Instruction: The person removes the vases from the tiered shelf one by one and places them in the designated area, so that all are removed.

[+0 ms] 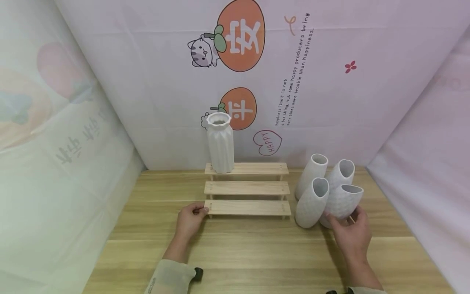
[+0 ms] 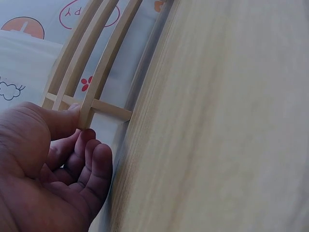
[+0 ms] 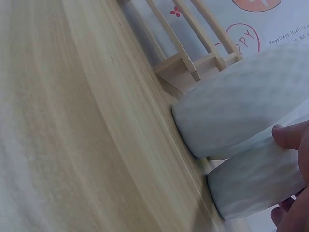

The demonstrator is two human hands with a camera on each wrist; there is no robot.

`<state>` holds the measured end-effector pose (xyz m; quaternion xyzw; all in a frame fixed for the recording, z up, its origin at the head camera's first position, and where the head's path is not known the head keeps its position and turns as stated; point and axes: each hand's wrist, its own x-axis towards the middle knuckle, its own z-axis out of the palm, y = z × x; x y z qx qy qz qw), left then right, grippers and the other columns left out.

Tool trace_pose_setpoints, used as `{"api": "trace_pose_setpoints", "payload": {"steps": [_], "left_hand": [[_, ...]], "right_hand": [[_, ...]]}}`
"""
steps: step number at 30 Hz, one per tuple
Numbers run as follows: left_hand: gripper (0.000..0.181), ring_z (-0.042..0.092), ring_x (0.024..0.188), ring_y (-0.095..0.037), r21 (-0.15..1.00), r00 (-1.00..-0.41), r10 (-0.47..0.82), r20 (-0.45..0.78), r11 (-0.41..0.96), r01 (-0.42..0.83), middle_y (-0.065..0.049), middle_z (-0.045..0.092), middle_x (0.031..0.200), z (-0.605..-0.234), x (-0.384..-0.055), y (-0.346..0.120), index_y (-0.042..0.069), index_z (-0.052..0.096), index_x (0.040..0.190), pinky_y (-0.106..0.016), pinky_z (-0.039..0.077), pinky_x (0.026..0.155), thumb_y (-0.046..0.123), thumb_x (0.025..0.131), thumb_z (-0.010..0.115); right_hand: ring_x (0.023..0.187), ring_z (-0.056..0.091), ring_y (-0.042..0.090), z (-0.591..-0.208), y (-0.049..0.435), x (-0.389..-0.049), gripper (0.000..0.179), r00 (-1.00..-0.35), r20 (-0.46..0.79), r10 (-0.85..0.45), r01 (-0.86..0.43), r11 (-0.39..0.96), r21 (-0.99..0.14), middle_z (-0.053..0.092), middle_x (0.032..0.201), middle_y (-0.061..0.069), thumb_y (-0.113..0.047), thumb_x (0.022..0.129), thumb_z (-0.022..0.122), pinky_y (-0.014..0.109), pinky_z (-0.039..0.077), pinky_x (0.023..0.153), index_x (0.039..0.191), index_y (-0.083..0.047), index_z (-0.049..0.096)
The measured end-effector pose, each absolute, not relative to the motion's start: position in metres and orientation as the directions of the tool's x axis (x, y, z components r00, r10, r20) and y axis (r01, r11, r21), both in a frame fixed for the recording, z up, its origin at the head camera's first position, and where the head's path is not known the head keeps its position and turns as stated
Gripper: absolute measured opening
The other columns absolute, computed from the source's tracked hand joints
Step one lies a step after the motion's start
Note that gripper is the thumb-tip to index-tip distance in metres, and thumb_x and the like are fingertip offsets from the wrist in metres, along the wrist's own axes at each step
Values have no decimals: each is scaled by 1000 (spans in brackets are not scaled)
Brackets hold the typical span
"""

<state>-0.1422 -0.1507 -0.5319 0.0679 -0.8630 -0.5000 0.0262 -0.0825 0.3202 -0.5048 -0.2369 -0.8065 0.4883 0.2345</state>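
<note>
My left hand (image 1: 190, 220) pinches the left end of the lowest step of a three-step wooden display rack (image 1: 247, 208), thumb on top and fingers below. On the rack's top step, at its left end, stands a white pleated vase (image 1: 221, 149) with a wavy rim. To the right of the rack, several white textured vases stand close together on the table. My right hand (image 1: 352, 234) grips the front right vase (image 1: 340, 203) low on its body, thumb on the near side. Left of it is another vase (image 1: 311, 205), which the right wrist view shows beside my thumb (image 3: 289, 135).
Behind the front pair stand a tall vase (image 1: 310, 175) and another vase (image 1: 341, 173). The wood-grain table (image 1: 257, 257) meets a printed white backdrop (image 1: 176, 122) behind the rack. White cloth hangs along the left (image 1: 73, 163) and right sides.
</note>
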Motion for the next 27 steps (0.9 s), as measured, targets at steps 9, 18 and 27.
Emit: {"api": "trace_pose_setpoints", "payload": {"steps": [9, 18, 27], "left_hand": [[31, 66, 94, -20, 866, -989, -146, -24, 491, -94, -3, 73, 102, -533, -143, -150, 5, 75, 117, -38, 57, 81, 29, 97, 75], [32, 66, 93, -21, 868, -991, -132, -7, 492, -72, -4, 73, 101, -535, -143, -151, 3, 75, 115, -38, 57, 79, 30, 98, 75], [32, 66, 94, -21, 868, -990, -140, -23, 489, -89, -4, 72, 101, -534, -142, -151, 4, 75, 117, -38, 57, 81, 31, 98, 75]], "right_hand": [[125, 57, 34, -504, 319, -79, 85, -756, 213, 619, 140, 471, -871, 60, 140, 19, -27, 79, 93, 45, 46, 109, 149, -4, 49], [117, 56, 30, -499, 308, -69, 82, -687, 326, 650, 57, 495, -867, 57, 133, 15, -16, 75, 94, 28, 47, 104, 145, -3, 54], [107, 51, 16, -492, 294, -53, 79, -625, 363, 691, 19, 478, -878, 51, 130, 3, -13, 74, 94, 20, 41, 95, 143, -5, 55]]}}
